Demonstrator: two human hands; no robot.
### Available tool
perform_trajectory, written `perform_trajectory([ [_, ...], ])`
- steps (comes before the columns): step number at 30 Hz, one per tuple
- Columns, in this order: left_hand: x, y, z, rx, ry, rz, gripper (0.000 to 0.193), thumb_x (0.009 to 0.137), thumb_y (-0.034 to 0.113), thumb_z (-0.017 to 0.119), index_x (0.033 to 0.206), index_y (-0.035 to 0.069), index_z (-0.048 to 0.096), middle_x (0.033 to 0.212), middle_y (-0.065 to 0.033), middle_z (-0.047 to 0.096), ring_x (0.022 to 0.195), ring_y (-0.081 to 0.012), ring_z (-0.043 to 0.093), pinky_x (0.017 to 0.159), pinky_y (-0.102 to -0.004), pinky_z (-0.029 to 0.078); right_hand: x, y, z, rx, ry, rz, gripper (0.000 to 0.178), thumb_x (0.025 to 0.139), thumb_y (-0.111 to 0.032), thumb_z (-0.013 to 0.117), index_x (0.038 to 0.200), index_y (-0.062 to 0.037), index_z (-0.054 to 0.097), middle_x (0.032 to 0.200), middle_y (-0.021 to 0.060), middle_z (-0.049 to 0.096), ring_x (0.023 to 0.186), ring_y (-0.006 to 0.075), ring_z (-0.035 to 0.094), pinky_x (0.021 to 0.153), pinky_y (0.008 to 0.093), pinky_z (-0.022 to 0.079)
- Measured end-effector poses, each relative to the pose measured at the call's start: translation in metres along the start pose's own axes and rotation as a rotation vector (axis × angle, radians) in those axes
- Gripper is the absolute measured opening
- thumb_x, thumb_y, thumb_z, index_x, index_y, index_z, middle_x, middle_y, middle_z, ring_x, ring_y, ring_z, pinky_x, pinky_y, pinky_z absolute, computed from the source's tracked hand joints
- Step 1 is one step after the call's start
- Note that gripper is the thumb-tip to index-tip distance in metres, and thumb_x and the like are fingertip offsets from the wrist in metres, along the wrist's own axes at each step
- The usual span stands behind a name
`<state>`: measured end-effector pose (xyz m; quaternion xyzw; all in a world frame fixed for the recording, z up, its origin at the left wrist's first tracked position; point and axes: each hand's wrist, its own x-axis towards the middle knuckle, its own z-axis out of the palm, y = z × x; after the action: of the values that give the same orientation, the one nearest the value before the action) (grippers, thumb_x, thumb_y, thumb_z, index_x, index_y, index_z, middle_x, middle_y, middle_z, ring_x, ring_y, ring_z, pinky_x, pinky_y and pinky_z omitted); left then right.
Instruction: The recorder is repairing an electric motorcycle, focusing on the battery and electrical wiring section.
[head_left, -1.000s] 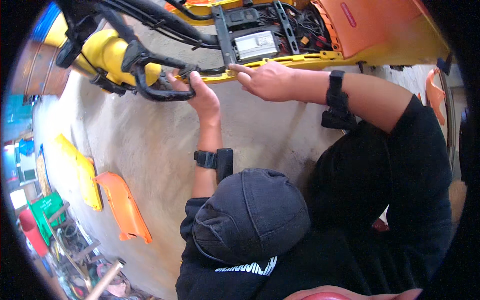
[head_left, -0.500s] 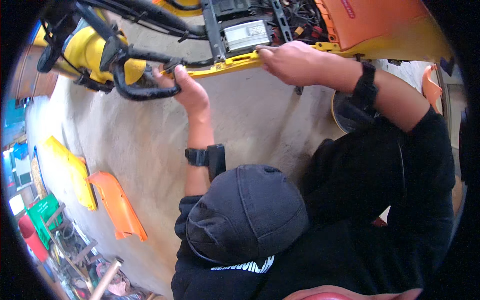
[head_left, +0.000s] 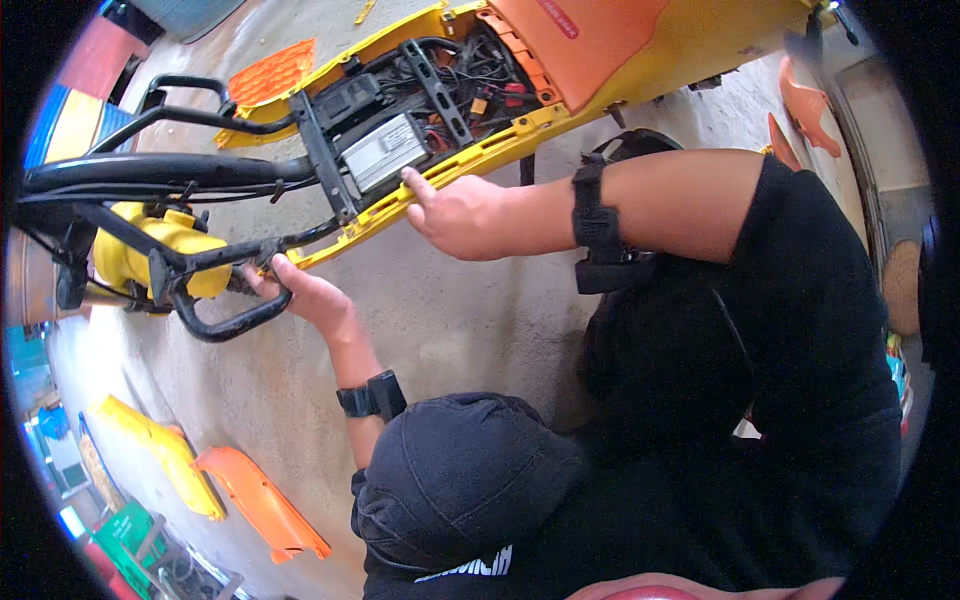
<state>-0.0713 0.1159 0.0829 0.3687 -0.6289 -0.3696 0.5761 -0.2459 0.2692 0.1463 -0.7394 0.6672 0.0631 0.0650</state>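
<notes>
A long yellow trim strip (head_left: 470, 163) runs along the near side of a scooter-like frame. Its left end is in my left hand (head_left: 318, 303), fingers and thumb closed round it next to a black tube loop (head_left: 235, 325). Farther right, my right hand (head_left: 457, 217) has its fingers curled at the strip's edge, one fingertip pressing on top beside a silver box (head_left: 383, 152). The undersides of both grips are hidden. Behind the strip lies an open bay with wires (head_left: 490, 75) and a black crossbar (head_left: 437, 90).
An orange cover (head_left: 590, 40) adjoins the bay. Black frame tubes (head_left: 165, 172) and a yellow housing (head_left: 150, 250) stand at the left. On the floor at lower left lie a yellow panel (head_left: 165, 450) and an orange panel (head_left: 262, 500). A green crate-like thing (head_left: 128, 535) stands nearby.
The view has shifted, so the frame now sits lower and farther left, with more of its far side showing. Both hands stay at about the same spots on the strip.
</notes>
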Motion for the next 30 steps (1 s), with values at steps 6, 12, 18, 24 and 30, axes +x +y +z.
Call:
perform_trajectory([
  [6, 0.004, -0.008, 0.004, 0.002, -0.035, 0.002, 0.069, 0.095, 0.027, 0.057, 0.142, -0.010, 0.022, 0.129, -0.0256, 0.045, 0.113, -0.0290, 0.050, 0.099, -0.0413, 0.041, 0.000, 0.003, 0.002, 0.024, 0.028, -0.017, 0.031, 0.089, -0.010, 0.048, 0.110, 0.0129, 0.050, 0.132, 0.0531, 0.031, 0.068, 0.0321, 0.070, 0.054, 0.0375, 0.056],
  [12, 0.005, -0.010, -0.003, -0.024, -0.086, -0.068, 0.068, 0.090, 0.019, 0.066, 0.142, -0.006, 0.029, 0.133, -0.0190, 0.044, 0.118, -0.0264, 0.048, 0.105, -0.0414, 0.037, 0.008, 0.008, 0.006, 0.129, 0.073, -0.035, 0.034, 0.090, -0.013, 0.046, 0.111, 0.0134, 0.054, 0.127, 0.0522, 0.039, 0.074, 0.0368, 0.070, 0.060, 0.0422, 0.057],
  [18, 0.016, 0.007, -0.023, 0.058, -0.214, -0.441, 0.072, 0.090, 0.025, 0.069, 0.144, -0.002, 0.030, 0.139, -0.0185, 0.044, 0.125, -0.0245, 0.046, 0.110, -0.0403, 0.034, 0.012, 0.009, 0.023, 0.319, 0.391, 0.011, 0.026, 0.087, -0.017, 0.053, 0.091, 0.0057, 0.065, 0.093, 0.0317, 0.064, 0.080, 0.0381, 0.067, 0.064, 0.0424, 0.056],
  [24, 0.045, -0.027, -0.068, -0.021, -0.407, -0.748, 0.074, 0.091, 0.035, 0.066, 0.147, 0.005, 0.029, 0.142, -0.0149, 0.045, 0.132, -0.0246, 0.044, 0.114, -0.0408, 0.031, 0.024, 0.018, 0.015, 0.282, 0.300, -0.154, 0.033, 0.090, -0.017, 0.049, 0.104, 0.0126, 0.057, 0.103, 0.0473, 0.057, 0.072, 0.0340, 0.070, 0.053, 0.0374, 0.054],
  [30, 0.044, -0.046, -0.090, -0.042, -0.353, -0.836, 0.075, 0.092, 0.040, 0.065, 0.149, 0.009, 0.027, 0.143, -0.0128, 0.046, 0.134, -0.0247, 0.043, 0.116, -0.0413, 0.030, 0.026, 0.021, 0.012, 0.230, 0.402, -0.165, 0.034, 0.089, -0.018, 0.050, 0.100, 0.0132, 0.057, 0.098, 0.0452, 0.060, 0.064, 0.0288, 0.068, 0.047, 0.0348, 0.052],
])
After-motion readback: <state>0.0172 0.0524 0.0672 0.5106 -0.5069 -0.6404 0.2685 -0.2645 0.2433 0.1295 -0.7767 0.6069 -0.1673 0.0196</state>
